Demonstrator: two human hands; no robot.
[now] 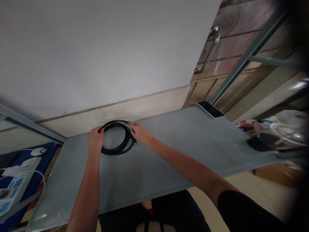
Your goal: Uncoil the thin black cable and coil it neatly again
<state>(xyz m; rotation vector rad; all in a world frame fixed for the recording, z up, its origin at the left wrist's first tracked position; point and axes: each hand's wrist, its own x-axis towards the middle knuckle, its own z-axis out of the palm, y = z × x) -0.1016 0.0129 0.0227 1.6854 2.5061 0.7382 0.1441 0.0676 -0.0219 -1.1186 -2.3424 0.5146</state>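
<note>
A black cable (118,150), wound into a loose round coil of several loops, lies on the grey shelf (169,141) near its back edge. On the coil's left side, my left hand (95,138) is closed with thumb and fingers around the loops. My right hand (139,132) grips the upper right of the coil, fingers curled over it. Just below my right fingers, a cable end with a small metal-looking connector sticks out. The undersides of both hands' fingers are hidden.
A phone-like device with a dark screen (211,109) lies at the shelf's back right corner. Blurred bags and dark items (263,141) crowd the right end. To the left, a blue surface (49,158) carries white boxes and cords. Metal posts (248,54) rise at the corners.
</note>
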